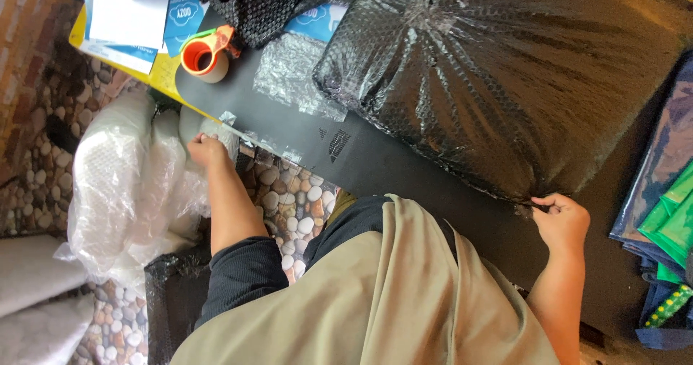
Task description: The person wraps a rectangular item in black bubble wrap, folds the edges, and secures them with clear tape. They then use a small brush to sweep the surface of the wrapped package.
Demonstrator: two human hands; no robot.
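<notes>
1 blk bubble-wrap parcel [505, 76], 1 tape dispenser [207, 54], 2 hands [206, 150]

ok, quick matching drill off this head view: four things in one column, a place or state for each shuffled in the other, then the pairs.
Things:
1. tape dispenser
2. black bubble-wrapped parcel
3. left hand
4. green bags

Places or states:
A. at the table's near edge, beside white plastic wrap
B. far right, stacked over blue ones
C. gripped at its corner by the right hand
D. on the dark tabletop by the yellow sheet

Pairs: 1-D, 2-C, 3-A, 4-B
</notes>
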